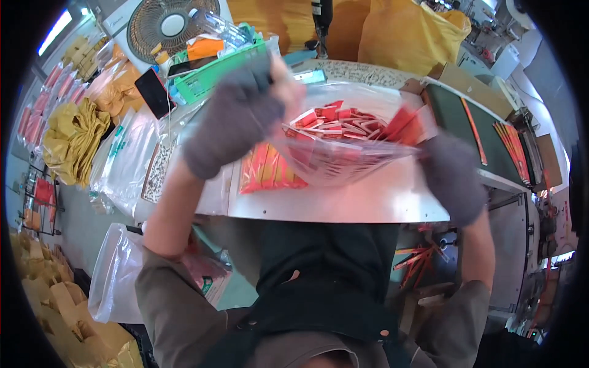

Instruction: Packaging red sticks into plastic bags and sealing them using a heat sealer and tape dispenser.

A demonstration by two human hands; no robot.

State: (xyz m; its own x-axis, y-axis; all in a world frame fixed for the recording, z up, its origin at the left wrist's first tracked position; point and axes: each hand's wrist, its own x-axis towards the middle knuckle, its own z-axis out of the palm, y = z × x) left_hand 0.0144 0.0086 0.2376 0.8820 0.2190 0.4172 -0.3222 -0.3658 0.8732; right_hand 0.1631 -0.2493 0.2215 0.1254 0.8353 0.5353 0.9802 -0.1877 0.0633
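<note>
Bright, even indoor light fills the scene, with a ceiling strip lamp glowing at upper left. Glare washes the pale table and the clear bag. Motion blur softens both hands. Fisheye distortion bends edges toward a black, vignetted rim.

A packing workshop: a steel worktable, heaps of yellow sacks, stacked plastic bags.

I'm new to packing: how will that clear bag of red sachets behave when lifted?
Probably floppy: the clear bag sags between the left hand and right hand holding its mouth. The thin film looks slippery. The red sachets lie loose, so they would likely slide and shift the weight if it tilts.
</note>
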